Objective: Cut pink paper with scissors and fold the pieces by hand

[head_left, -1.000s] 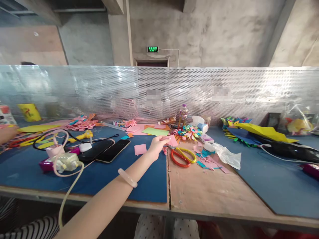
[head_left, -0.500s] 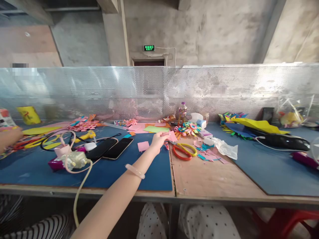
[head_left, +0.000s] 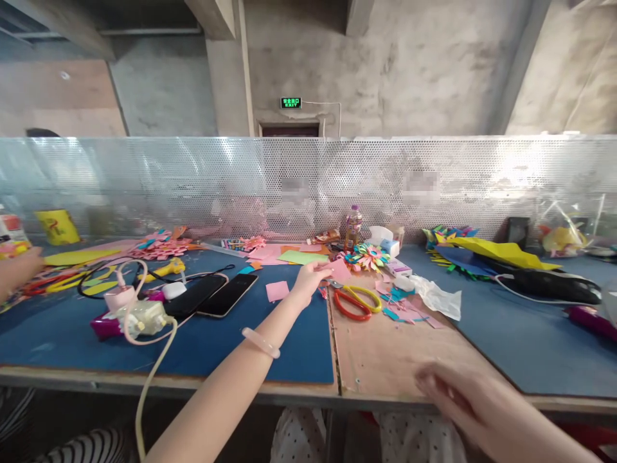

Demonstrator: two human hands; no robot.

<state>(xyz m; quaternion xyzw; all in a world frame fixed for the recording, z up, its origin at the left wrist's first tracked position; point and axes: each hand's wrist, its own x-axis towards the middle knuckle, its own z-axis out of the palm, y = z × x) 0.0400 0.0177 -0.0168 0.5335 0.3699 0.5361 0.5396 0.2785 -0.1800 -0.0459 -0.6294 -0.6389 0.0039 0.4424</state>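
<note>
My left hand (head_left: 308,283), with a pale bangle (head_left: 261,343) on its wrist, pinches a piece of pink paper (head_left: 340,270) over the far part of the table. Close by lie scissors (head_left: 357,303) with one red and one yellow handle loop; their blades point toward that hand. A second pink paper square (head_left: 277,291) rests on the blue mat to the left of the hand. My right hand (head_left: 456,392) is over the table's front edge, smeared by motion, and its fingers cannot be made out clearly.
Paper scraps (head_left: 407,310) and a crumpled tissue (head_left: 439,296) lie right of the scissors. Two phones (head_left: 226,296) and a power strip with cables (head_left: 144,317) occupy the left mat. A bottle (head_left: 353,228) stands behind paper flowers (head_left: 369,256). Another person's hand (head_left: 22,270) shows far left.
My right hand has come into view at the lower right. The left hand still holds the pink paper in nearly the same place. The view has tilted slightly upward.
</note>
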